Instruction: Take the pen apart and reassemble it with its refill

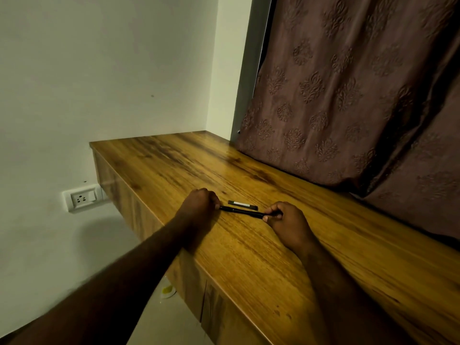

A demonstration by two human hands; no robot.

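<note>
A slim black pen (242, 211) is held level just above the wooden counter (249, 257), one hand at each end. My left hand (199, 204) pinches its left end with closed fingers. My right hand (286, 221) grips its right end between thumb and fingers. Just behind the pen lies a short black piece with a pale clip or label (242, 204), flat on the wood and touched by neither hand. Both ends of the pen are hidden inside my fingers.
A brown patterned curtain (361, 108) hangs over the counter's far right side. A white wall socket (82, 198) sits on the wall left of the counter. A small white and yellow object (168, 290) lies on the floor below the counter's edge.
</note>
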